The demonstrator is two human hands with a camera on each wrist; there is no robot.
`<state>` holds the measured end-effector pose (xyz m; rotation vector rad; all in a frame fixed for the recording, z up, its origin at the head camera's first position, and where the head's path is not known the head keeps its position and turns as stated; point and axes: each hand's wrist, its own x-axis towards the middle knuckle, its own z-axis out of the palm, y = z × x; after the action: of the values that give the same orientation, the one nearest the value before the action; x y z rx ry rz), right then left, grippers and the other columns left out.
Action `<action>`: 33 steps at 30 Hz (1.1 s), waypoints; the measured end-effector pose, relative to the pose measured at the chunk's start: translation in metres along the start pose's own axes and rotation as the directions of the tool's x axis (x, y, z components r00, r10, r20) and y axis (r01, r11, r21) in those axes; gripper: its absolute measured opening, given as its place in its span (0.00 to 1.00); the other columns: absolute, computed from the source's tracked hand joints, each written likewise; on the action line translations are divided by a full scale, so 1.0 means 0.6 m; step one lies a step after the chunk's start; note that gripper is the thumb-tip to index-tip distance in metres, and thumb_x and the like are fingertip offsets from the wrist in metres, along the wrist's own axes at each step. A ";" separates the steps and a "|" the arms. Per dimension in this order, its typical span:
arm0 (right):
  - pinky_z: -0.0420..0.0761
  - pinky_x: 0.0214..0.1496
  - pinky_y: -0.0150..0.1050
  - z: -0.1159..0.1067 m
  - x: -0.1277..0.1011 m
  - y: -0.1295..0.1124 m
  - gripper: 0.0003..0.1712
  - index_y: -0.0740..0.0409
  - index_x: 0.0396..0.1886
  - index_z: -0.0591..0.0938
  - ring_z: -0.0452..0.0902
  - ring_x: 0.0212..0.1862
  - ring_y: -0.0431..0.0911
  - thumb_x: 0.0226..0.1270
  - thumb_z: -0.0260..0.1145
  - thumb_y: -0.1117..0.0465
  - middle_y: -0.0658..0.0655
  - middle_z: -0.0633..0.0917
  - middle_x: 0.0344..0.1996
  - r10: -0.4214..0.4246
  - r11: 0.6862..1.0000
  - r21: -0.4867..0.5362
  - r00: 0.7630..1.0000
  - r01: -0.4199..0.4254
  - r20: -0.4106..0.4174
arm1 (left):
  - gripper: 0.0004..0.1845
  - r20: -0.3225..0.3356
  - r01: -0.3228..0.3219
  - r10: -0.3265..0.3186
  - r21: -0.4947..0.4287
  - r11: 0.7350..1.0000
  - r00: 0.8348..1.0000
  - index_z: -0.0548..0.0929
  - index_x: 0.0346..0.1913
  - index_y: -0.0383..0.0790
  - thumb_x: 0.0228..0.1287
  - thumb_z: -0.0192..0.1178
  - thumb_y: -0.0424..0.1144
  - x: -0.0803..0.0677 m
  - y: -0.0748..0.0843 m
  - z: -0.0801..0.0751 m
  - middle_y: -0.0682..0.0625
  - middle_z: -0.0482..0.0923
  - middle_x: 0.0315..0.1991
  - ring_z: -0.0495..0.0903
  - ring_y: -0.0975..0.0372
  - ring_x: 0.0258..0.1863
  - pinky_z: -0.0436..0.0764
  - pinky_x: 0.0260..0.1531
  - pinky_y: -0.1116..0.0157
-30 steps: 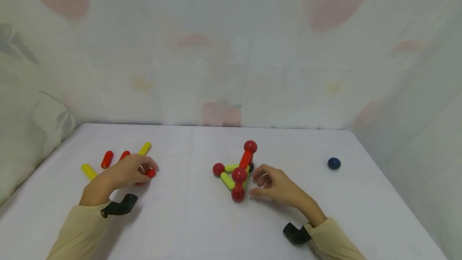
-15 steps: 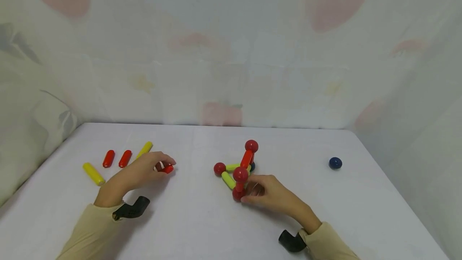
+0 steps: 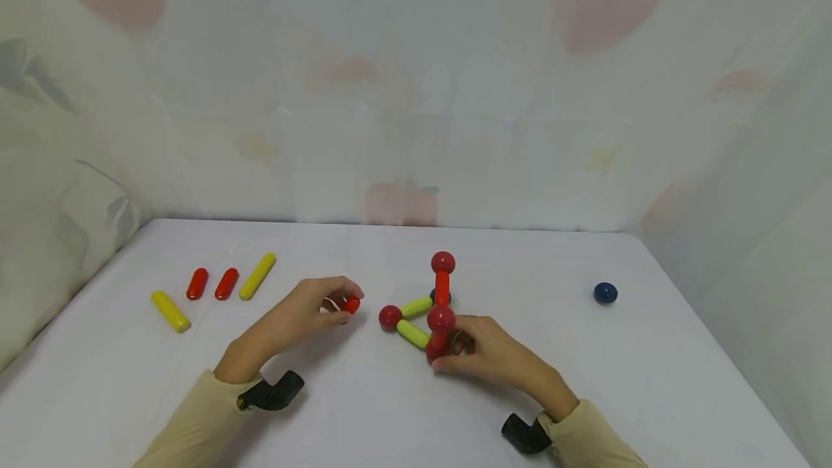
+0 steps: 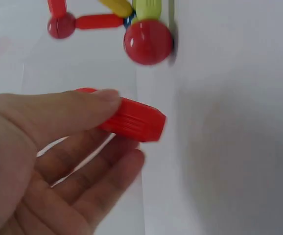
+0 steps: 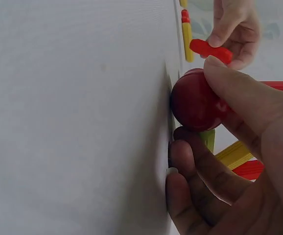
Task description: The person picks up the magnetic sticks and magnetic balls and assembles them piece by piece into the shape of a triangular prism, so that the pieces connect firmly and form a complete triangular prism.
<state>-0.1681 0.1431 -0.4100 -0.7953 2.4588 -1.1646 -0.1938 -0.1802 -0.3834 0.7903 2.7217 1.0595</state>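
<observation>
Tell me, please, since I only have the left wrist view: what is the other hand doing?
Observer: The right hand grips the near red ball at the structure's base, thumb on top.
Operator: Are there any spare pieces left?
Observer: Yes, two red and two yellow rods lie at the far left of the table.
Operator: Anything else loose?
Observer: A blue ball sits alone at far right.
</observation>
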 end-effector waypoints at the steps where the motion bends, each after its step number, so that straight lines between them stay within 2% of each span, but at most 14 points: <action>1: 0.80 0.39 0.31 0.000 0.000 0.000 0.14 0.42 0.44 0.83 0.78 0.35 0.37 0.59 0.75 0.50 0.41 0.84 0.34 0.006 1.000 0.002 1.000 -0.006 0.001 | 0.15 -0.010 -0.011 0.011 -0.018 1.000 1.000 0.81 0.51 0.37 0.61 0.66 0.29 0.001 0.003 0.004 0.50 0.85 0.43 0.83 0.61 0.42 0.84 0.45 0.66; 9: 0.79 0.39 0.31 -0.004 -0.003 0.004 0.11 0.43 0.42 0.83 0.79 0.36 0.38 0.60 0.74 0.52 0.41 0.84 0.33 0.014 0.999 0.029 1.000 -0.015 0.023 | 0.18 -0.095 -0.061 0.051 -0.109 0.992 0.994 0.80 0.55 0.39 0.62 0.66 0.30 0.007 0.029 0.032 0.46 0.85 0.47 0.86 0.60 0.43 0.85 0.48 0.63; 14: 0.79 0.39 0.31 -0.005 -0.003 0.005 0.11 0.43 0.42 0.84 0.79 0.36 0.38 0.60 0.74 0.53 0.42 0.85 0.34 0.008 0.999 0.044 0.999 -0.010 0.034 | 0.20 -0.140 -0.095 0.076 -0.137 0.986 0.987 0.81 0.56 0.41 0.61 0.68 0.30 0.006 0.044 0.041 0.44 0.85 0.50 0.86 0.59 0.45 0.84 0.49 0.64; 17: 0.80 0.39 0.32 -0.005 -0.003 0.005 0.11 0.43 0.42 0.84 0.79 0.36 0.38 0.61 0.74 0.54 0.42 0.86 0.35 0.005 0.999 0.048 0.999 -0.007 0.040 | 0.19 -0.155 -0.108 0.085 -0.147 0.983 0.984 0.81 0.54 0.41 0.60 0.68 0.29 0.005 0.050 0.044 0.46 0.85 0.48 0.86 0.60 0.45 0.84 0.49 0.64; 20: 0.80 0.40 0.32 -0.006 -0.003 0.007 0.11 0.43 0.42 0.84 0.80 0.37 0.38 0.61 0.74 0.54 0.42 0.86 0.36 0.000 0.999 0.050 0.999 -0.002 0.042 | 0.17 -0.143 -0.118 0.095 -0.155 0.981 0.985 0.82 0.53 0.40 0.61 0.68 0.30 0.006 0.051 0.047 0.48 0.85 0.46 0.86 0.61 0.44 0.84 0.49 0.64; 27: 0.81 0.41 0.32 -0.006 -0.003 0.009 0.11 0.43 0.43 0.84 0.80 0.37 0.39 0.61 0.74 0.55 0.43 0.86 0.36 -0.005 0.998 0.056 0.999 0.003 0.043 | 0.16 -0.097 -0.131 0.114 -0.184 0.974 0.989 0.82 0.52 0.38 0.62 0.67 0.30 0.008 0.048 0.054 0.44 0.85 0.47 0.86 0.62 0.43 0.84 0.48 0.67; 33: 0.81 0.42 0.32 -0.010 -0.004 0.010 0.12 0.47 0.45 0.84 0.80 0.39 0.39 0.62 0.73 0.57 0.45 0.86 0.38 -0.002 0.999 0.042 0.999 0.000 0.036 | 0.18 -0.035 -0.074 0.069 -0.160 0.984 0.997 0.81 0.56 0.40 0.63 0.67 0.35 0.007 0.046 0.058 0.50 0.86 0.45 0.85 0.63 0.43 0.84 0.49 0.64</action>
<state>-0.1713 0.1513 -0.4106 -0.7988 2.3972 -1.1873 -0.1760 -0.1403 -0.3908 0.8580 2.6062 1.2973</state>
